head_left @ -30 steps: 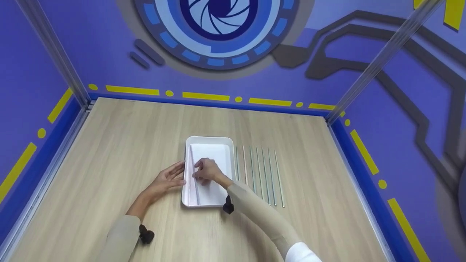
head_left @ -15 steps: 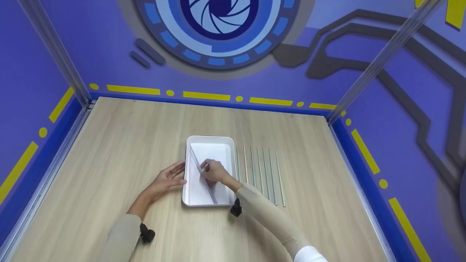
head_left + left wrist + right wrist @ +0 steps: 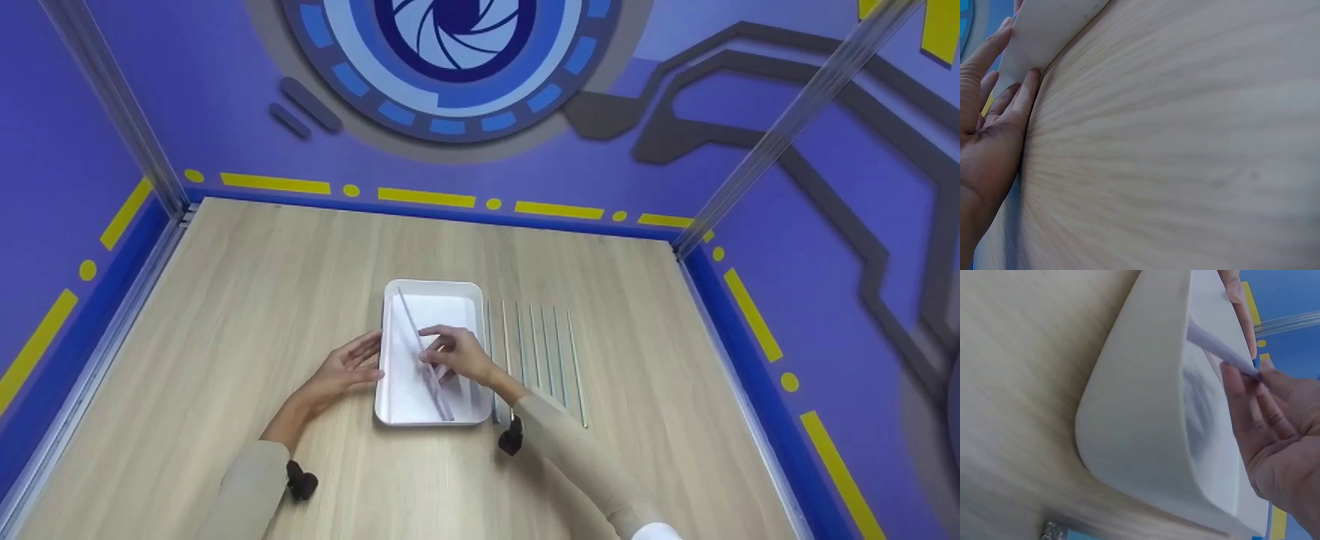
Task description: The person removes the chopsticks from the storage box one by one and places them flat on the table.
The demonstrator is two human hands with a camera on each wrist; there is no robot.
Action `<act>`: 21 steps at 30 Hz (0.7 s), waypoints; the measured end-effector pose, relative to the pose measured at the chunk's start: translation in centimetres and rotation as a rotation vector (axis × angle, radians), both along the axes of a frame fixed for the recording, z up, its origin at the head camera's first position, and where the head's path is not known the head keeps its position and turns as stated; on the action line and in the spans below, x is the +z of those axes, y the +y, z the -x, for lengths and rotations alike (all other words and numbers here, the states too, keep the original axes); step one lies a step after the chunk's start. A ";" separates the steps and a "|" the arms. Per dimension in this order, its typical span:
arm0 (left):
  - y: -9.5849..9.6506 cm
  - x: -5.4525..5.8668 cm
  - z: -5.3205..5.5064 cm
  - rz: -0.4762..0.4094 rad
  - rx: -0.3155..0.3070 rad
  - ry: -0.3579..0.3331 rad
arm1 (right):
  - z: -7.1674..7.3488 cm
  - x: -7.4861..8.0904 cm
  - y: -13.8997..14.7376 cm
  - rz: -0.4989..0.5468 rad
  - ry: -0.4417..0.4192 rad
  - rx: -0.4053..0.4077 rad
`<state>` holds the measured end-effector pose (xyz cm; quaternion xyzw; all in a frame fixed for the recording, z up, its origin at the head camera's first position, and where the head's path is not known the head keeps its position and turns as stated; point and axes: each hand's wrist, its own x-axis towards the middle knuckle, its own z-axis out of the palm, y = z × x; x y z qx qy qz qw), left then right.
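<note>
A white rectangular tray (image 3: pixel 454 309) lies on the wooden table. My right hand (image 3: pixel 461 356) is over its middle, pinching a thin lilac stick (image 3: pixel 411 319) between thumb and fingertips. The stick slants across the tray, its far end toward the left wall and its near end toward the front wall. In the right wrist view, the stick (image 3: pixel 1219 347) passes behind the tray's rim, which hides its near end. My left hand (image 3: pixel 346 379) has its fingers extended against the tray's left outer wall. A faint pink line runs inside along that wall; I cannot tell whether it is another stick.
Several thin sticks (image 3: pixel 519 330) stand in a row, lengthwise, right of the tray; my right forearm covers some lower ends. A glittery end with blue (image 3: pixel 1053 531) shows low in the right wrist view. Blue-purple panels (image 3: pixel 420 169) wall the table's back and sides.
My right hand has moved to the right with the lilac stick. The stick's near end has swung right, so it slants more. My left hand and the tray have stayed nearly in place.
</note>
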<state>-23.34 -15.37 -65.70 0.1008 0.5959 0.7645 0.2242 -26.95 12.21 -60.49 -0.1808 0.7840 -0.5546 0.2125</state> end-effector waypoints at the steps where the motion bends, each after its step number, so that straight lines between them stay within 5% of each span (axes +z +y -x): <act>1: 0.0 0.1 0.0 -0.001 -0.001 -0.004 | 0.0 0.0 0.2 0.028 -0.006 -0.003; 11: -0.1 0.3 0.0 -0.006 0.001 -0.020 | -0.3 -0.1 1.6 0.249 -0.075 -0.095; 21: 0.1 0.7 -0.1 0.043 0.023 -0.040 | -0.8 0.3 3.3 0.268 -0.095 -0.189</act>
